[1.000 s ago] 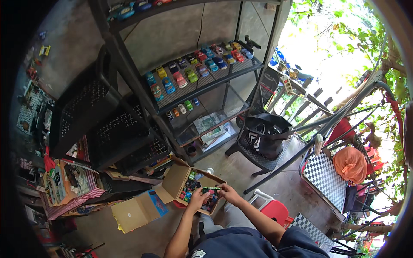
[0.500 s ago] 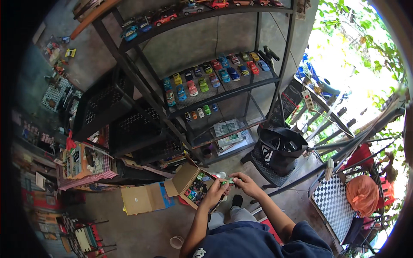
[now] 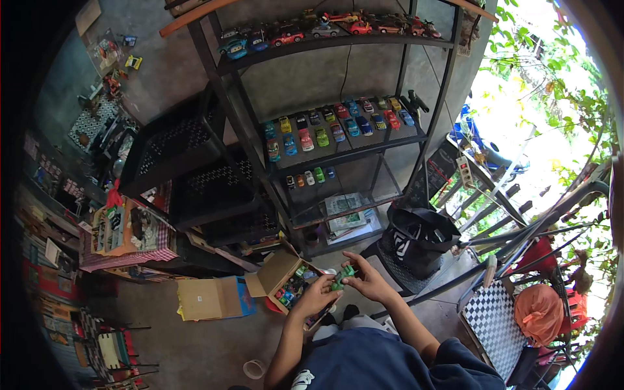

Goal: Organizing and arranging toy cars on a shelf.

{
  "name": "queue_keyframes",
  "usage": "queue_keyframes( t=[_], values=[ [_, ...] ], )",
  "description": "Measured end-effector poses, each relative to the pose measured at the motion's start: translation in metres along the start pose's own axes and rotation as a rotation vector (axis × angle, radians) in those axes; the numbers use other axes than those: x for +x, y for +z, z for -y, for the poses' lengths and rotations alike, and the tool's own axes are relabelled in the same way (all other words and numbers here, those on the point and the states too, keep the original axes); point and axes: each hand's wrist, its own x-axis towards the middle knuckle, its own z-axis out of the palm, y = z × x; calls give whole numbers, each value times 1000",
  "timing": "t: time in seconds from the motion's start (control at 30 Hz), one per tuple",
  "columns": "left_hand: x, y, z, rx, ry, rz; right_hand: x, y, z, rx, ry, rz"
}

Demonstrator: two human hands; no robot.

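In front of my body, my left hand (image 3: 317,298) and my right hand (image 3: 365,281) hold a small green toy (image 3: 339,279) between their fingertips. It looks like a toy vehicle, but its exact kind is too small to make out. My right fingers bend around its far side, while the left fingers grip its near left. Just left of my left hand, an open cardboard box (image 3: 276,270) is filled with a jumble of small colourful toy cars (image 3: 294,288). My left forearm covers part of the box.
Ahead stands a dark metal shelf (image 3: 312,155) with rows of toy cars. Black crates (image 3: 172,146) are stacked left of it. A flattened cardboard box (image 3: 207,299) lies on the floor. A black bag (image 3: 422,237) sits at right, near a checkered table (image 3: 491,315).
The green toy has turned and shows more of itself between my hands. My right fingers have lifted and spread more. The whole view has shifted slightly as my head moved.
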Motion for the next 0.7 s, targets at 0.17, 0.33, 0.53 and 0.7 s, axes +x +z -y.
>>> queue_keyframes(
  t=[0.17, 0.33, 0.53, 0.7],
  values=[
    [-4, 6, -3, 5, 62, -23, -11, -9, 6, -10, -24, -4],
    [8, 17, -23, 108, 117, 61, -15, -28, 15, 203, 42, 15],
    [44, 33, -31, 245, 70, -53, 13, -77, 9, 202, 29, 85],
    [89, 59, -31, 110, 59, -156, 46, -157, -11, 329, 27, 35]
  ],
)
